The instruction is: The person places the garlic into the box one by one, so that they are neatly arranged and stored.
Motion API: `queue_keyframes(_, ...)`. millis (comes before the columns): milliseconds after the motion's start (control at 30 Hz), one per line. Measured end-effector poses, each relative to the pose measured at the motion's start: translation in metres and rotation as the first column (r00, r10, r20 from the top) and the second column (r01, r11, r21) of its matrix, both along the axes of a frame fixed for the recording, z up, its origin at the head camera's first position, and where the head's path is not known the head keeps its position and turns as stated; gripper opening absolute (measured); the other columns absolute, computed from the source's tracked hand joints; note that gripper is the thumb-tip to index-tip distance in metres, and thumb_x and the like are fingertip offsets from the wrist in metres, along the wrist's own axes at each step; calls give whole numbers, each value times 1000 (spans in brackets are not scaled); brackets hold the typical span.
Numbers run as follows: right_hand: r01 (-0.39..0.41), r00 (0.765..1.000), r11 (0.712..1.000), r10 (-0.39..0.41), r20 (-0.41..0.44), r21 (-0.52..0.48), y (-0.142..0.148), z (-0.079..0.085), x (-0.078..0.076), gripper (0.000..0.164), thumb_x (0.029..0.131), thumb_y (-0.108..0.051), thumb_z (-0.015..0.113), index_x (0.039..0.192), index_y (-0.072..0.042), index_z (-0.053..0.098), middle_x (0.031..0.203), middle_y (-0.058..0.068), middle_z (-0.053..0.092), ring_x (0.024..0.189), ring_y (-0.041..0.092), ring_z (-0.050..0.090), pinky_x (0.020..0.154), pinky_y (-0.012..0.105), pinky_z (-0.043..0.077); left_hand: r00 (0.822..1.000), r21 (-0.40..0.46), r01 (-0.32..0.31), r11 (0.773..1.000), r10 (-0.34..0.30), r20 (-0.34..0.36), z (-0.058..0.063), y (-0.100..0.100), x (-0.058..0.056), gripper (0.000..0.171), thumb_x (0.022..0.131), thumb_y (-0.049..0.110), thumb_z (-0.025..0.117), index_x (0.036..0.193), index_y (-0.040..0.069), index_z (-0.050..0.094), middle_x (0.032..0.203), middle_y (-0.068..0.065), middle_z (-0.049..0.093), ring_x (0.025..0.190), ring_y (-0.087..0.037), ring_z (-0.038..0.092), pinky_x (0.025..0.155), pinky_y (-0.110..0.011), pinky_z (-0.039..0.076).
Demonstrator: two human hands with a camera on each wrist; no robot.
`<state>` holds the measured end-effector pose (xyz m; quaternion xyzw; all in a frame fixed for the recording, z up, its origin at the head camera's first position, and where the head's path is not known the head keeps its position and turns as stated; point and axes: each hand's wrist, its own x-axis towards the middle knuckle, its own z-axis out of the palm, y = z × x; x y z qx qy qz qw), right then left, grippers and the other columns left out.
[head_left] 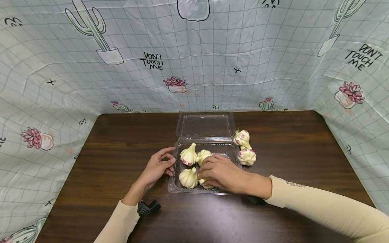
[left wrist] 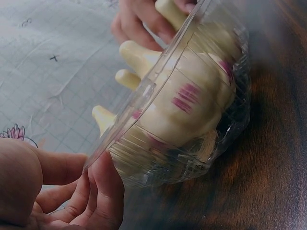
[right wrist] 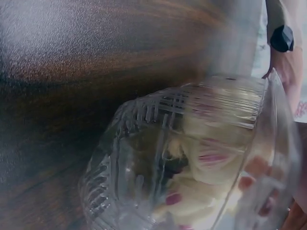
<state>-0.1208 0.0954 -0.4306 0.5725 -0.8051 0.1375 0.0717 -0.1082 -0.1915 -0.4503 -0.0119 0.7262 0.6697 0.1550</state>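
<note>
A clear plastic clamshell container stands on the table with its lid folded back. My left hand pinches its left rim between thumb and fingers, seen closely in the left wrist view. Inside lie several pale garlic bulbs with purple streaks: a back-left garlic bulb, a front-left garlic bulb and one at the back middle. My right hand reaches over the container, its fingers curled round a front garlic bulb and partly covering it. In the right wrist view the container wall blurs the fingers.
Two more garlic bulbs lie outside the container's right side, an upper garlic bulb and a lower garlic bulb. Beneath is a dark wooden table. A printed grid cloth hangs behind and at both sides.
</note>
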Motion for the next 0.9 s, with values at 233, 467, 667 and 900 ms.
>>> queue_keyframes(233,9,998,1000,-7,61,-25,1,-4,-1,33,87,-27,86,119,-20,81,122,-7,77,117,19,66,105,43,54,1000,-4,-2,1000,2,-1,0,0,0,49,108,-2,55,155,-8,42,103,-7,57,70,-10,59,59,-22,58)
queue_keyframes(467,37,998,999,-36,54,-3,4,-1,-1,42,86,-31,88,124,-17,78,124,-5,76,115,18,66,105,42,54,1000,-1,-2,1000,2,-3,0,0,0,50,108,-3,55,155,-8,42,103,-7,58,70,-10,59,59,-22,58)
queue_keyframes(667,40,999,999,-41,31,16,8,3,-1,45,86,-32,88,126,-16,77,124,-3,76,115,20,66,105,43,54,1000,2,-1,1000,1,-6,1,0,0,50,108,-3,55,155,-8,42,103,-7,57,70,-10,59,60,-22,58)
queue_keyframes(900,69,997,996,-71,-23,-59,23,11,-8,47,81,-30,92,122,-13,77,121,0,75,115,23,67,103,45,54,1000,5,-1,1000,1,-5,1,0,0,50,108,-4,54,155,-8,41,103,-6,57,70,-10,59,59,-22,58)
